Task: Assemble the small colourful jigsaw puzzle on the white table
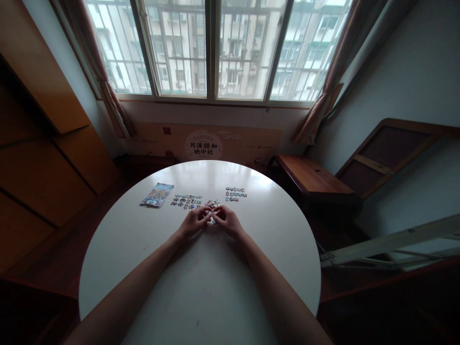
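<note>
My left hand (196, 222) and my right hand (228, 221) meet at the middle of the round white table (151, 268). Their thumbs and fingers curl together around small jigsaw puzzle pieces (212, 212), pinched between the fingertips; the fingers partly hide these pieces. Just beyond the fingertips lies a small heap of loose pieces (212, 203). Left of the heap, a group of pieces (187, 201) is spread out in rough rows. To the right, another group (235, 193) lies in short rows.
A colourful picture packet (158, 195) lies flat at the table's left. Beyond the table are a printed cardboard panel (154, 139) under the window and a wooden bench (305, 173) at the right. Orange cabinets (75, 163) stand on the left.
</note>
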The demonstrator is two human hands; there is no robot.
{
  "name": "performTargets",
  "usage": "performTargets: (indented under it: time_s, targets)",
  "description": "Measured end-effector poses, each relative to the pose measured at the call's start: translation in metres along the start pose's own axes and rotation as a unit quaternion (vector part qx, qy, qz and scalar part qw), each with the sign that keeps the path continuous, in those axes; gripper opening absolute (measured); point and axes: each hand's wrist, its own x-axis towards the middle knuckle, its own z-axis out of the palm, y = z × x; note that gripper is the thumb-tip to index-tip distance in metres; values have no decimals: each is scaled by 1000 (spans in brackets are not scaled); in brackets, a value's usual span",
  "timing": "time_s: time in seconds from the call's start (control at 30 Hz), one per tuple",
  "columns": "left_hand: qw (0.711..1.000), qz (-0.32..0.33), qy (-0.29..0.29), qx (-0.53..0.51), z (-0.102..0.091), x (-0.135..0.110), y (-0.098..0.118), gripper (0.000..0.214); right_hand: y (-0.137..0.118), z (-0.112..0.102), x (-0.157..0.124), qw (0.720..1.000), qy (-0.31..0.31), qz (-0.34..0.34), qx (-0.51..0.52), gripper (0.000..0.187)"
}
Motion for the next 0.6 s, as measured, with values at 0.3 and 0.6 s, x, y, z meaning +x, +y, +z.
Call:
performTargets:
  time_s: [0.3, 0.6]
  targets:
    - [1000, 0, -2, 12, 0, 0, 2, 37, -5, -1, -1, 1000, 3, 6, 8, 22]
    - [1000, 4, -6, 21, -1, 0, 2, 35, -4, -1, -1, 1000, 2, -1, 6, 23]
